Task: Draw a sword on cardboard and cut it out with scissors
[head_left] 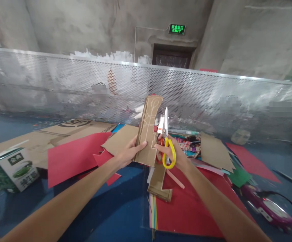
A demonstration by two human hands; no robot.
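Note:
My left hand [131, 151] grips a narrow cardboard piece [149, 131], its thumb flat on the front face. Pale lines are drawn on that face, with a loop near the top, and small notches show in its right edge. Close beside that edge my right hand [175, 151] is closed on yellow-handled scissors [169, 154]. Their blades point upward, right of the cardboard. An orange-red handle part shows behind the thumb. Below both hands lies another cardboard strip [159, 183] with an L-shaped end.
Red sheets [78, 156], large cardboard [60, 134] and a milk carton [15, 169] lie to the left. On the right are a red stack [193, 208], a cardboard piece [215, 153], green paper [239, 173] and a purple device [272, 208]. A perforated metal screen [80, 84] stands behind.

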